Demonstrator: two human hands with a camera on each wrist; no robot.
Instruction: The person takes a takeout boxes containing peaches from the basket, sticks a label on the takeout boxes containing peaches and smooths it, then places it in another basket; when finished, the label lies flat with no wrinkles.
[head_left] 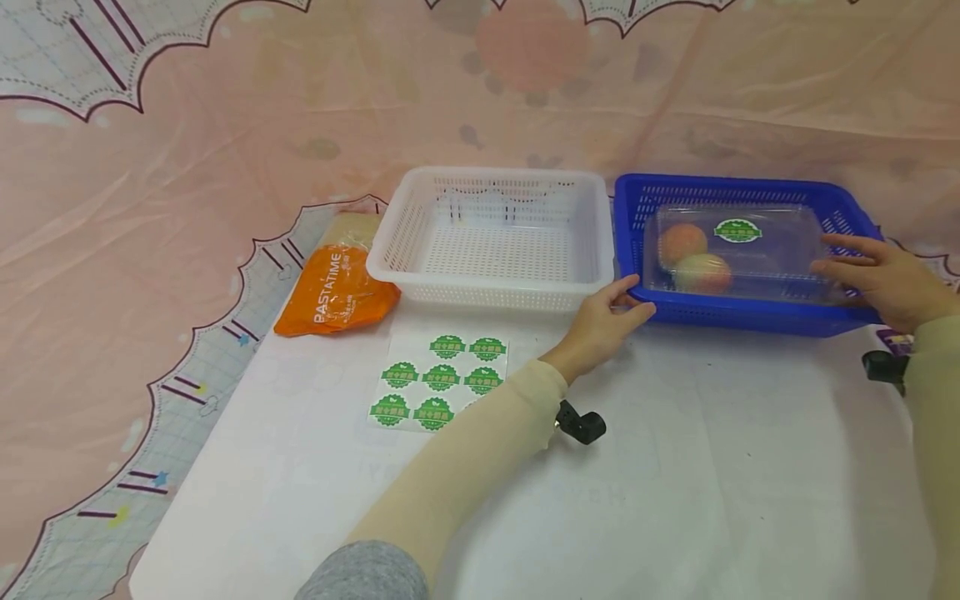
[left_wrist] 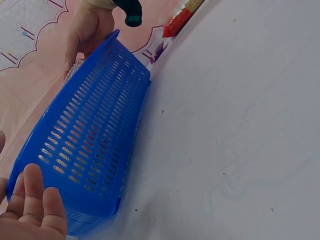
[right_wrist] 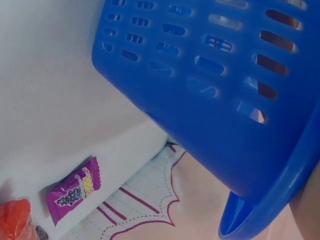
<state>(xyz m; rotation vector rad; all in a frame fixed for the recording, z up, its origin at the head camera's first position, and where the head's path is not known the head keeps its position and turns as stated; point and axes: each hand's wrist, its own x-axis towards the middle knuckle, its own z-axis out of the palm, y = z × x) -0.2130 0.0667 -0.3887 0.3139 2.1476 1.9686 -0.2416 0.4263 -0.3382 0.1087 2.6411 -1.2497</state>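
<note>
The blue basket [head_left: 757, 321] stands at the table's back right. In it lies a clear plastic box [head_left: 780, 250] with two reddish-yellow round fruits [head_left: 703, 273] and a green oval sticker [head_left: 737, 231] on its lid. My left hand [head_left: 596, 329] grips the basket's front left corner, its fingertips at the rim. The left wrist view shows left fingers [left_wrist: 34, 195] against the slotted wall. At the box's right end my right hand [head_left: 896, 279] reaches over the rim, fingers extended and tips touching the box. The right wrist view mostly shows the basket's outer wall [right_wrist: 200, 115].
A white basket [head_left: 491, 287] stands left of the blue one, beside an orange bag [head_left: 337, 287]. Nearer lies a sheet of green stickers [head_left: 440, 377], partly under my left sleeve. Close to the table's right edge are a purple candy wrapper [right_wrist: 75, 190] and a red package [right_wrist: 15, 217].
</note>
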